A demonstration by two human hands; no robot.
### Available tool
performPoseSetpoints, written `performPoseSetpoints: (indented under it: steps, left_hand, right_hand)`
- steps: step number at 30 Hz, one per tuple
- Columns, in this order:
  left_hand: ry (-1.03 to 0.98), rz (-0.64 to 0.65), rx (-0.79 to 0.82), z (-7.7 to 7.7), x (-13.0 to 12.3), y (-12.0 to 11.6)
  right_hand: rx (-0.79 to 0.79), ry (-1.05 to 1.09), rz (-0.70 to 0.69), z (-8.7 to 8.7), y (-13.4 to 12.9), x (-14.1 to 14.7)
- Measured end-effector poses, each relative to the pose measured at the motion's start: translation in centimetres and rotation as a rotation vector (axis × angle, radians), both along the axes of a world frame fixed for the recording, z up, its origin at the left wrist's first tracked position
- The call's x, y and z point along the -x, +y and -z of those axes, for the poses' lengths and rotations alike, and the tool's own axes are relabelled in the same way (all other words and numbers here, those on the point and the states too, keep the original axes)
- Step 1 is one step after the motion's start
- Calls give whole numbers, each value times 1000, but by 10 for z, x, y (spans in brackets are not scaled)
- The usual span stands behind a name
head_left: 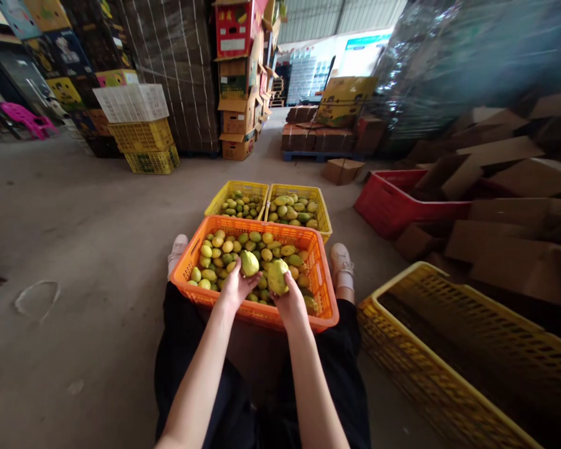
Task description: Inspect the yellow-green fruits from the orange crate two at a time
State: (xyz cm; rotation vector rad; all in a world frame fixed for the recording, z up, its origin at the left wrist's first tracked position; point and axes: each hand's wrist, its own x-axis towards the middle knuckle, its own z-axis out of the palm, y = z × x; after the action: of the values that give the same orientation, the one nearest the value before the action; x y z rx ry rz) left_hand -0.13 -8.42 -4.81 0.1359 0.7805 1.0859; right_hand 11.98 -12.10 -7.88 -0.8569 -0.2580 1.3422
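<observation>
My left hand (236, 286) is closed around a yellow-green, lumpy fruit (249, 264), lemon-like in look. A second, larger fruit of the same kind (277, 277) is held in my right hand (290, 302), a short way to the right. Both hands are above an orange plastic crate (252, 223) between my legs. Inside it lie many loose yellow and green fruits (227, 247), partly hidden by my hands.
Just beyond stand two yellow crates of similar fruit, a left one (214, 198) and a right one (326, 215). To my right are a large yellow crate (416, 349), a red crate (388, 202) and flattened cardboard (500, 231). Stacked boxes (236, 112) rise behind.
</observation>
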Motion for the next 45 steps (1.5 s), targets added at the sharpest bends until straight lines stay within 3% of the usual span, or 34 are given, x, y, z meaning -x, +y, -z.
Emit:
performPoseSetpoints:
  steps: [4,7,10,17,22,26,34,37,39,42,45]
  left_hand:
    - [-47,58,-59,-7,0,1]
    - [-6,6,-74,-9,0,-2]
    - [54,-50,-100,-9,-1,-7]
    - [50,-24,-143,-5,1,-18]
    - [-2,-59,-90,1,0,-18]
    - [-26,-57,-46,4,-1,-19]
    - [-37,2,-28,-4,-3,-22]
    - [44,-5,-68,-3,-3,-23]
    - [173,-103,-192,-2,-3,-25]
    - [332,-260,-430,-2,-2,-30]
    - [352,-275,-533,-5,1,-35]
  right_hand:
    - [-3,65,-16,-10,8,-2]
    - [46,68,21,-15,8,-1]
    - [50,31,39,-16,6,1]
    - [76,73,-7,-15,-3,2]
    - [-15,133,-93,-13,-5,3]
    - [16,129,-125,-13,-7,3]
    - [26,176,-164,-13,-8,3]
    - [32,112,-135,-10,-7,4]
    - [5,10,-56,-10,-8,5]
    - [-107,-265,125,-13,-14,6]
    - [-212,-509,200,-16,-19,6]
